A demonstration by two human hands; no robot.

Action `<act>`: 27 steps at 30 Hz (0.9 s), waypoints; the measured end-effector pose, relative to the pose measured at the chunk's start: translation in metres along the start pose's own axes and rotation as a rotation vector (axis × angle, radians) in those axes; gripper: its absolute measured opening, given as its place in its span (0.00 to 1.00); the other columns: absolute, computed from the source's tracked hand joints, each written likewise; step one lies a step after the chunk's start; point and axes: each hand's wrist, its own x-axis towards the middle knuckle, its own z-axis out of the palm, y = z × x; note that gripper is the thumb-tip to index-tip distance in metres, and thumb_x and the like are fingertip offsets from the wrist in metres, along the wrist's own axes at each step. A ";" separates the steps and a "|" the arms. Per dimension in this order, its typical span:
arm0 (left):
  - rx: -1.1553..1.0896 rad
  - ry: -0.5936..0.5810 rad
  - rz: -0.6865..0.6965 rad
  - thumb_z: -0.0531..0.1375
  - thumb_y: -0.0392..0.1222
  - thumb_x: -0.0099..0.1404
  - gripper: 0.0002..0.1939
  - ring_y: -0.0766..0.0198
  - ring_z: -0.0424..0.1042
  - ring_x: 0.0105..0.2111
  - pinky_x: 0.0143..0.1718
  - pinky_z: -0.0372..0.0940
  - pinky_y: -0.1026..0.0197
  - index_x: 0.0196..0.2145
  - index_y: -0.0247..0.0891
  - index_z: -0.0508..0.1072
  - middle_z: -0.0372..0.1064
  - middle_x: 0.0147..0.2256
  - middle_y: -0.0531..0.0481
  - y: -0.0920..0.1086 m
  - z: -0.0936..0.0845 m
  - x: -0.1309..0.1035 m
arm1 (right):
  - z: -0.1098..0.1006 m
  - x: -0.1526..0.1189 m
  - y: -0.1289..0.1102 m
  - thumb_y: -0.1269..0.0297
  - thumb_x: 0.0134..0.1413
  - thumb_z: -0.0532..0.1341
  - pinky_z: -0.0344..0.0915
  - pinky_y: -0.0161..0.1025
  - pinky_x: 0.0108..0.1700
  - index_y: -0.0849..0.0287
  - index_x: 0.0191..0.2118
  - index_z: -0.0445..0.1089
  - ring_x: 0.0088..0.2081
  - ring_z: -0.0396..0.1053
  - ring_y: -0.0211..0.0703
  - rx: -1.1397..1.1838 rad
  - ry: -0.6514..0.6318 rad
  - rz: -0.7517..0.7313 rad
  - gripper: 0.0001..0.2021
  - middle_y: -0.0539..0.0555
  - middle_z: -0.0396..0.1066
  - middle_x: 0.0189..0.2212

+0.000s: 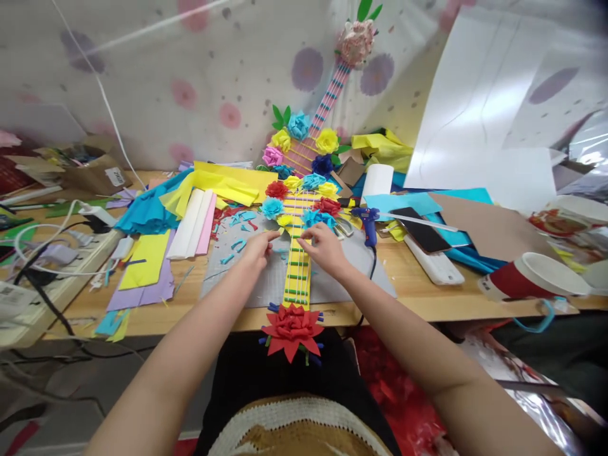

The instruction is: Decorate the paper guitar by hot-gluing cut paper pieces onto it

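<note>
A yellow paper guitar (297, 266) with white strings and green frets lies on a grey cutting mat (251, 282), its red flower head (292, 330) hanging over the table's front edge. Paper flowers in red, yellow and blue ring its body. My left hand (260, 249) is beside the left edge of the neck, fingers pinched near a yellow petal; what it holds is too small to make out. My right hand (323, 248) reaches over the neck's right side near the blue flower (319, 219), its fingertips close together at the strings, their contents unclear.
A blue glue gun (368, 226) stands right of the mat, with a black phone (422, 230) and a red and white cup (532, 276) further right. Behind leans a pink paper guitar (327, 104). Yellow paper (145, 261) and a power strip (71, 278) lie left.
</note>
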 end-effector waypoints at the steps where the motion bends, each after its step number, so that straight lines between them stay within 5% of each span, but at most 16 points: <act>1: -0.037 0.016 -0.033 0.66 0.31 0.46 0.10 0.79 0.52 0.12 0.11 0.48 0.74 0.21 0.35 0.65 0.55 0.13 0.61 0.000 0.004 0.001 | 0.005 0.009 -0.003 0.61 0.51 0.60 0.60 0.36 0.40 0.58 0.30 0.71 0.37 0.65 0.41 -0.019 -0.052 0.047 0.06 0.54 0.67 0.33; 12: -0.198 -0.013 -0.143 0.63 0.28 0.50 0.09 0.77 0.58 0.11 0.13 0.56 0.74 0.20 0.34 0.65 0.59 0.13 0.58 -0.001 0.013 -0.003 | 0.022 0.040 -0.032 0.58 0.53 0.57 0.58 0.34 0.32 0.57 0.34 0.76 0.36 0.71 0.41 -0.079 -0.264 0.389 0.12 0.53 0.76 0.34; 27: -0.146 -0.068 -0.149 0.62 0.27 0.51 0.06 0.75 0.63 0.14 0.14 0.58 0.74 0.21 0.32 0.68 0.65 0.16 0.54 -0.003 0.016 0.006 | 0.029 0.055 -0.015 0.63 0.49 0.58 0.54 0.32 0.25 0.60 0.26 0.74 0.28 0.68 0.39 -0.143 -0.300 0.418 0.10 0.54 0.74 0.25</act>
